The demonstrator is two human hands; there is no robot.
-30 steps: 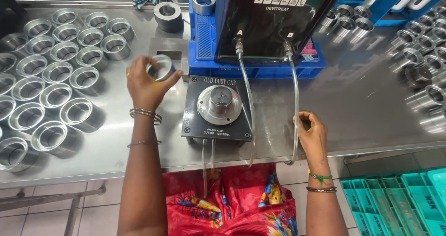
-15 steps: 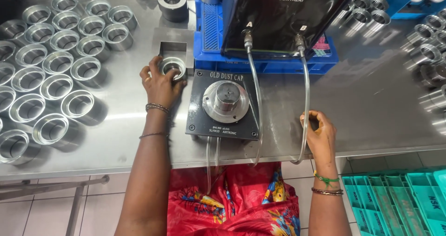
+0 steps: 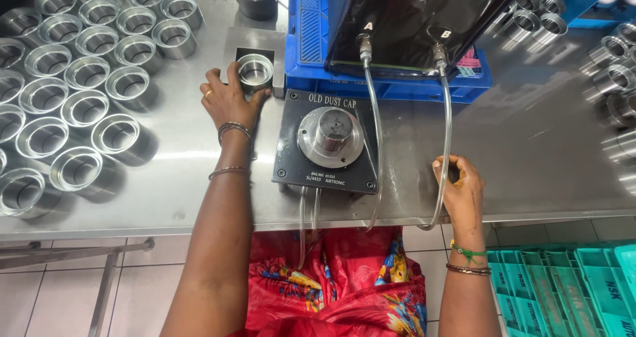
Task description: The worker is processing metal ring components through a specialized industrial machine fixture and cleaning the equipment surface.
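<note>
Up near the blue crate [image 3: 311, 52], the left hand [image 3: 228, 102] wraps its fingers around a steel ring [image 3: 255, 70] seated in a square metal block [image 3: 255, 52] on the counter [image 3: 530, 151]. Right hand [image 3: 460, 188] is curled shut beside a clear hose [image 3: 445, 138], right of the black gauge plate [image 3: 328, 141]. More steel rings [image 3: 73, 78] stand left.

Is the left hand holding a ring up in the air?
No, the left hand rests on the table, setting the ring into a square holder.
</note>
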